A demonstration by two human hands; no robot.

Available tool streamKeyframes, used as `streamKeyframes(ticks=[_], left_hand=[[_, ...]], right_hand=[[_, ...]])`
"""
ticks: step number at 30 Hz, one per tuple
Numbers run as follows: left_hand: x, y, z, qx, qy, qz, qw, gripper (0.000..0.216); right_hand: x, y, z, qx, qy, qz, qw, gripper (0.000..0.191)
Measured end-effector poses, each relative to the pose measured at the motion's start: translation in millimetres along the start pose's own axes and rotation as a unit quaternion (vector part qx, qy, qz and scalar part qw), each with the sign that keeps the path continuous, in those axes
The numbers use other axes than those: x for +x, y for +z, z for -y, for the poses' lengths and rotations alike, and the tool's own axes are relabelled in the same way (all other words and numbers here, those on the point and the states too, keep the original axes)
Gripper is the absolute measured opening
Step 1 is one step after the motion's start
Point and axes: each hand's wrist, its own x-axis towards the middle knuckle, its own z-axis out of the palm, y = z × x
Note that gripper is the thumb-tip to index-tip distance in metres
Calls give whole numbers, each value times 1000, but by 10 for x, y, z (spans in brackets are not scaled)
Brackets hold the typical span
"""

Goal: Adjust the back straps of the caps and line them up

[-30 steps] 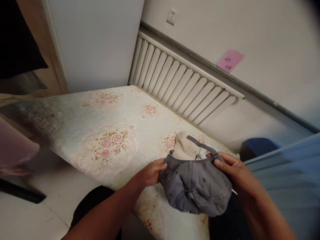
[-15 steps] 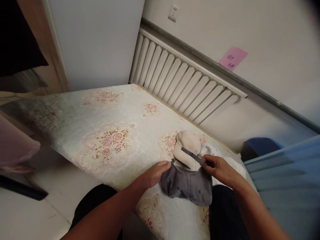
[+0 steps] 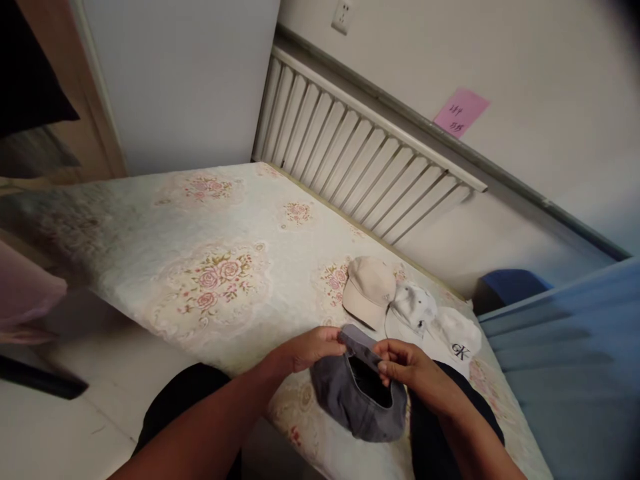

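Observation:
A grey baseball cap (image 3: pixel 350 400) lies at the near edge of a floral mattress (image 3: pixel 210 267), its opening turned up. My left hand (image 3: pixel 310 348) pinches the cap's rear edge on the left. My right hand (image 3: pixel 407 363) pinches the cap's grey back strap (image 3: pixel 361 347) from the right. Both hands are closed on the cap. Just beyond them lie a beige cap (image 3: pixel 369 290), a white cap (image 3: pixel 413 307) and a white cap with a black logo (image 3: pixel 459 337), side by side.
A white radiator (image 3: pixel 360 147) runs along the wall behind the mattress, with a pink note (image 3: pixel 460 112) and a socket (image 3: pixel 343 15) above it. A blue object (image 3: pixel 513 285) sits at the right, next to blue fabric (image 3: pixel 575 373). White floor lies to the left.
The grey cap has come down from in front of me onto the mattress edge and turned opening-up. My right hand has shifted left to the strap. The other caps are now uncovered.

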Motion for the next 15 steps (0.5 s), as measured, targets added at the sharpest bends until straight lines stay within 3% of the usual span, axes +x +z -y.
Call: streamKeyframes(ticks=[7,15], left_hand=[[-23,4,-21,15,-9,0,1000,21],[9,-33,36,-34,67,37,997,30]], right_hand=[[84,173,52,-56,21,-12,998,13],[214,230,48,-16,-24,-38,999,8]])
